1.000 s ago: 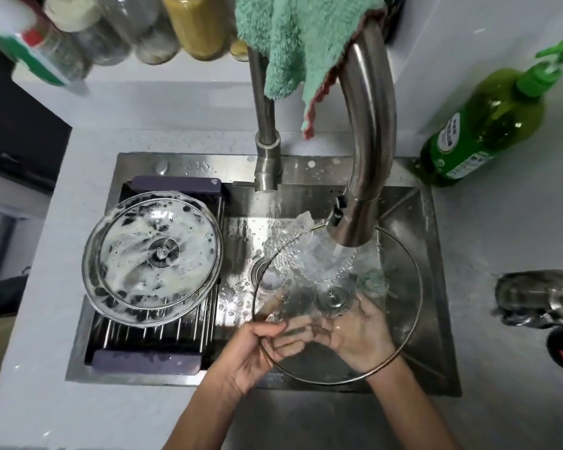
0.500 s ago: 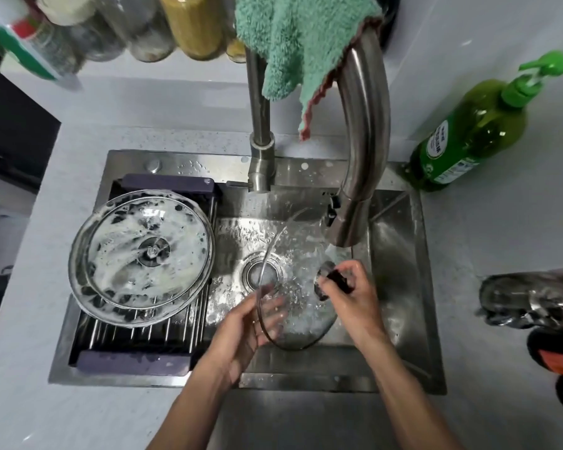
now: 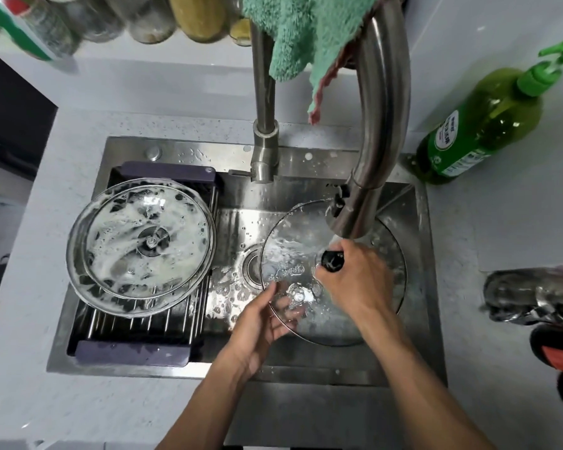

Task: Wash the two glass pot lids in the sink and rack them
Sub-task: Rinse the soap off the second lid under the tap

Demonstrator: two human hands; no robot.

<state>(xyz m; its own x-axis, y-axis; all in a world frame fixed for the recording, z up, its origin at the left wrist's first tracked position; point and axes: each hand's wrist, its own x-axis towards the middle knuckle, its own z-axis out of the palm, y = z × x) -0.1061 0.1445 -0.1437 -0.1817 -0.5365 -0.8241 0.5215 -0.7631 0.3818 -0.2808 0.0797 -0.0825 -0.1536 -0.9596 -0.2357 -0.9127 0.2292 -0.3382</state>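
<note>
A clear glass pot lid [image 3: 293,241] is held over the sink [image 3: 400,206] under the running faucet [image 3: 358,203], its top side facing me. My right hand [image 3: 355,280] grips the lid's black knob [image 3: 332,260]. My left hand [image 3: 260,316] lies under the lid's near left rim, its straight fingers showing through the glass. A second glass lid [image 3: 143,245], covered in white suds, rests upside down on the roll-up rack [image 3: 137,323] over the sink's left half.
A green dish-soap bottle [image 3: 481,125] stands on the counter at the back right. A teal cloth [image 3: 306,30] hangs over the faucet. Jars and bottles [image 3: 111,17] line the back shelf. Dark, blurred items [image 3: 533,300] lie on the right counter.
The lid was knob-down and flat, then stood on edge as my right hand took its knob; now it faces knob-up under the stream. My left hand stays at its near left rim.
</note>
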